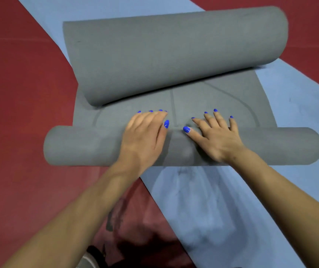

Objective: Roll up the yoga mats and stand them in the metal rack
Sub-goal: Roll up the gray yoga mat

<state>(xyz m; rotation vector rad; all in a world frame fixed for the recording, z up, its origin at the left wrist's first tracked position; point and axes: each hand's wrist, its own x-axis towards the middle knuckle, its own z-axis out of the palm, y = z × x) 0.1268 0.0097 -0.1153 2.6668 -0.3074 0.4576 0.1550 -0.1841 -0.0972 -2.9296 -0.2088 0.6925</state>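
Floor (19,84) red, blue mat (212,209) under grey mat (174,55).

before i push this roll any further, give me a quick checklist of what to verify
1. Both hands on the near roll: ok, left hand and right hand press flat near its middle.
2. Roll even along its length: ok, both ends look similar in thickness.
3. Path ahead clear: not ok, the grey mat's far end curls back over the flat part.
4. Blue mat underneath lying flat: ok where visible.
5. Metal rack within reach: cannot tell, not in view.
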